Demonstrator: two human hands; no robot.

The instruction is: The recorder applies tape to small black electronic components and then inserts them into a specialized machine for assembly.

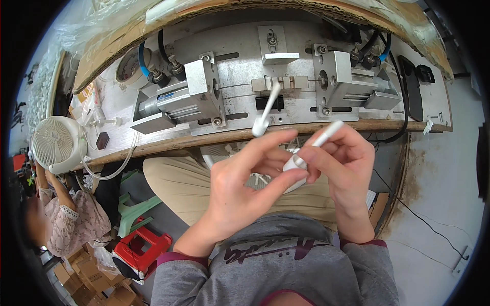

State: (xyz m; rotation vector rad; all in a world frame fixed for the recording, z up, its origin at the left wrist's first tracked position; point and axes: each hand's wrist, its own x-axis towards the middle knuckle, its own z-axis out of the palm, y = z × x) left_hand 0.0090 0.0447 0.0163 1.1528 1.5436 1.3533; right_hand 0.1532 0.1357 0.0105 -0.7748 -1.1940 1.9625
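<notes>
My right hand [347, 166] pinches a thin white plastic tube [327, 133] between thumb and fingers, its far end pointing up and to the right. Just below my right thumb is a wider white hollow part [294, 163]; whether it is one piece with the tube is hidden by my fingers. My left hand [245, 181] curves round this wider part, thumb across it and index finger raised. Beyond my hands, a similar white stick with a wider end [260, 125] leans across the front of a metal clamping fixture [293, 82].
Pneumatic cylinders flank the fixture, one at left [171, 102] and one at right [365, 86]. A tape roll [133, 66], white fan [56, 143] and dark phone [411, 86] lie around it. Cardboard [112, 43] overhangs the bench. Another person [76, 219] sits at left near a red stool [143, 250].
</notes>
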